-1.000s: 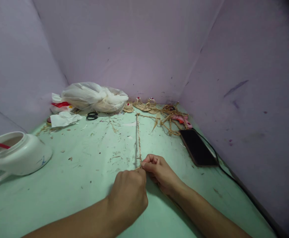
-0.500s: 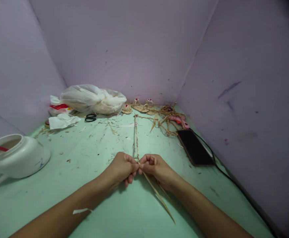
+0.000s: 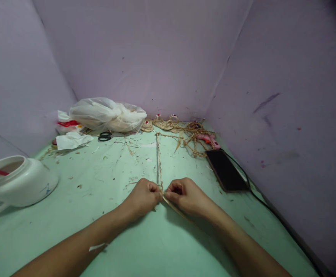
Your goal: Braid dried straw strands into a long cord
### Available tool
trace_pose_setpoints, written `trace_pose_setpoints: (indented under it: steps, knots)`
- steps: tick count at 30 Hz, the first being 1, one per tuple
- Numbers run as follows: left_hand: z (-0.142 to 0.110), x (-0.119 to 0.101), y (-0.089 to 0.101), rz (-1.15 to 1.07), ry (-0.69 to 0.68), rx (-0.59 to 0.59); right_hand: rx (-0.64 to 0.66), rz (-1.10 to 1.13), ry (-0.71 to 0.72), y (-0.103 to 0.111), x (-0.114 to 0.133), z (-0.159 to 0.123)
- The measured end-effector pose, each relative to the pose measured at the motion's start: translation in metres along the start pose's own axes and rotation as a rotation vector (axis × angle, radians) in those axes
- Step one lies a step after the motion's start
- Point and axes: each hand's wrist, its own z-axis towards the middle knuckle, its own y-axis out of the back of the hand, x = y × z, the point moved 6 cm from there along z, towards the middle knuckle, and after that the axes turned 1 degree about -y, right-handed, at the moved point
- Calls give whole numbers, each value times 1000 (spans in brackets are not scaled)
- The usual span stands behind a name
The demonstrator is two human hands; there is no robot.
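A thin braided cord of straw-coloured fibre [image 3: 159,161] runs from the far side of the green table straight toward me. At its near end, my left hand [image 3: 146,196] is closed in a pinch on the cord. My right hand [image 3: 187,196] is closed too, thumb and finger pinching the cord's end right beside the left. A flat pale strip [image 3: 176,209] slants from the pinch down to the right, beneath my right hand. The fingertips partly hide the cord's end.
At the left stands a white pot [image 3: 26,184] with a red stick in it. Behind are a plastic bag [image 3: 107,115], black-handled scissors [image 3: 105,136], crumpled tissue [image 3: 72,141] and small woven slippers [image 3: 162,124]. A tangle of cord [image 3: 195,142] and a phone [image 3: 227,171] lie right.
My right hand has turned over the pale strip, which now shows less of its length. My left fingers have curled in more, and both hands stay at the cord's end.
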Motion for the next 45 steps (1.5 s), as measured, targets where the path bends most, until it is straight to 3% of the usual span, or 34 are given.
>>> trace_pose_setpoints:
  steps: [8,12,14,16,18,20,26,30,33,38,45]
  knots:
    - [3,1,-2,-11,42,-17,302,78,-149,29,-17,-5]
    - [1,-2,-2,-80,67,3,103,208,-126,51,-13,-3]
    - [0,-5,-1,-110,63,14,50,352,-113,44,-5,0]
    - [-2,-6,1,-122,59,7,128,460,-126,24,2,1]
    - [-2,-7,2,-136,54,8,256,483,-132,1,9,1]
    - [-3,-7,2,-139,51,15,300,465,-129,-12,10,2]
    - [1,-5,4,-99,96,56,139,376,-98,-10,0,10]
    - [4,-5,7,6,29,105,98,398,-101,-11,1,11]
    - [2,-10,11,200,-68,45,84,421,-126,-13,1,10]
    - [-7,-23,13,526,-218,-116,12,391,-9,-15,2,10]
    - [-10,-29,13,598,-231,-99,106,662,-146,-25,0,6]
